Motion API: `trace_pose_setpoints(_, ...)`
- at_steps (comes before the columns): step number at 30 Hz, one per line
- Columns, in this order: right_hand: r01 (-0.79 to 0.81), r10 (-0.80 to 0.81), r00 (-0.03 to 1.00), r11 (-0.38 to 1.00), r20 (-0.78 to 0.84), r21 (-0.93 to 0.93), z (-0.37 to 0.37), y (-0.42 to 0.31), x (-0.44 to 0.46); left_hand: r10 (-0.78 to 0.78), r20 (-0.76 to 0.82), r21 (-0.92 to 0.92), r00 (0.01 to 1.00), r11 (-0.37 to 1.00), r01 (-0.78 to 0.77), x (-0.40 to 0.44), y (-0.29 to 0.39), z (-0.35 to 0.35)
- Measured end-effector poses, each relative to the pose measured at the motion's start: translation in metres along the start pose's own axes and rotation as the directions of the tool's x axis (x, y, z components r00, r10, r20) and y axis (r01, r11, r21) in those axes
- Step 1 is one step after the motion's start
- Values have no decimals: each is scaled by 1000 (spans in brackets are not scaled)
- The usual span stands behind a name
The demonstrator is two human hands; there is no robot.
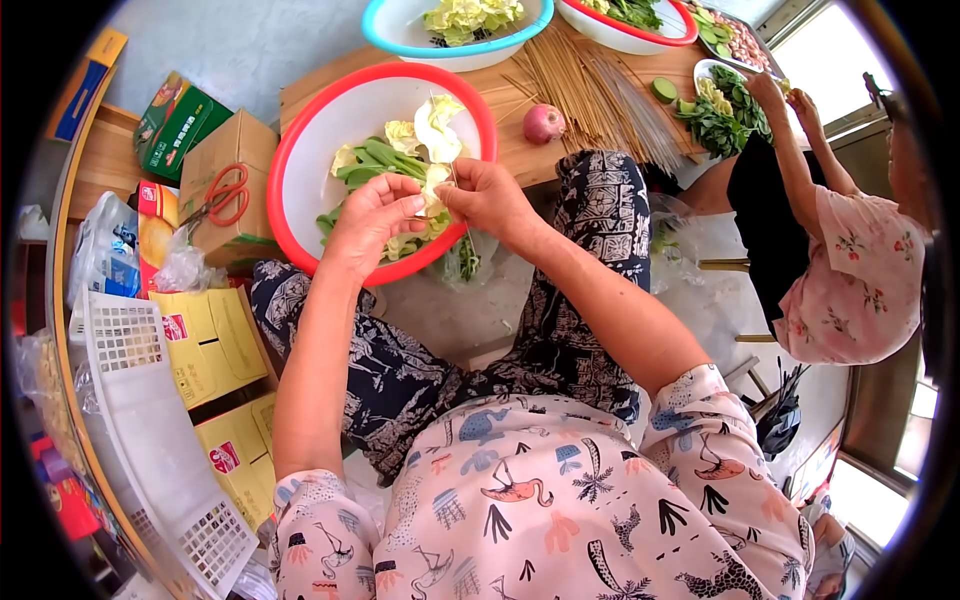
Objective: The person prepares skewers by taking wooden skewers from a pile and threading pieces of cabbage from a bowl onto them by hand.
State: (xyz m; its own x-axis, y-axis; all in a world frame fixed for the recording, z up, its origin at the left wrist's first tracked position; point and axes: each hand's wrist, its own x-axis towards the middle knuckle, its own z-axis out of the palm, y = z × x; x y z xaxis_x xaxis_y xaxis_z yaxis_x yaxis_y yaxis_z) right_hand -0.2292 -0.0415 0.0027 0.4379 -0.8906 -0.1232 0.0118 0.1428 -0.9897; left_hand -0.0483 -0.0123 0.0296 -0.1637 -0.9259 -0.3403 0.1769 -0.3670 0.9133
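Both of my hands meet over a white basin with a red rim (283,190). My right hand (492,202) is closed in a pinch on a thin skewer, mostly hidden by pale cabbage leaves (437,128) that stand up above my fingers. My left hand (377,218) is just left of it, its thumb and fingertips pinched together at the lower leaf pieces. What exactly sits between those fingertips is hidden. Green leafy stalks (378,160) and more pale leaf pieces lie in the basin below.
On the wooden table (515,150) lie bamboo skewers (590,85), a red onion (543,124) and a blue-rimmed basin (372,38). Red-handled scissors (228,195) rest against a carton (235,150). At the right, another person (850,260) reaches toward greens (735,110).
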Motion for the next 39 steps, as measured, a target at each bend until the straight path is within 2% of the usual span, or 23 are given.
trace_pose_setpoints(3,28,-28,1000,1000,6,7,0,2,-1,-6,31,73,1000,997,4,4,-4,-2)
trace_pose_setpoints(5,4,-3,1000,1000,29,-25,-2,3,-1,5,31,190,1000,982,-10,6,-6,-5)
trace_pose_setpoints(9,0,3,998,999,65,-34,-2,1,-2,11,12,196,1000,981,-13,8,-8,-12)
trace_pose_setpoints(12,-8,8,1000,1000,21,12,1,-4,-4,-24,3,147,1000,989,23,9,-8,-18)
trace_pose_setpoints(14,-49,46,999,992,29,114,-2,-14,-8,-42,-83,-8,996,999,41,9,-6,-24)
trace_pose_setpoints(16,-47,39,997,990,59,134,-2,-14,-8,-6,-114,-62,993,998,-1,14,-11,-39)
trace_pose_setpoints(18,-133,104,973,982,206,133,-2,-17,-12,25,-149,-119,988,992,-43,17,-14,-51)
trace_pose_setpoints(20,-184,153,958,977,241,112,2,-20,-14,43,-180,-261,983,961,-90,18,-17,-59)
trace_pose_setpoints(23,-257,214,905,964,369,70,6,-21,-17,55,-236,-371,970,918,-143,19,-22,-68)
trace_pose_setpoints(29,-325,253,819,944,515,52,13,-13,-18,89,-332,-360,939,908,-213,17,-27,-71)
trace_pose_setpoints(39,-373,314,799,928,513,13,18,-13,-17,105,-381,-304,918,924,-232,18,-30,-62)
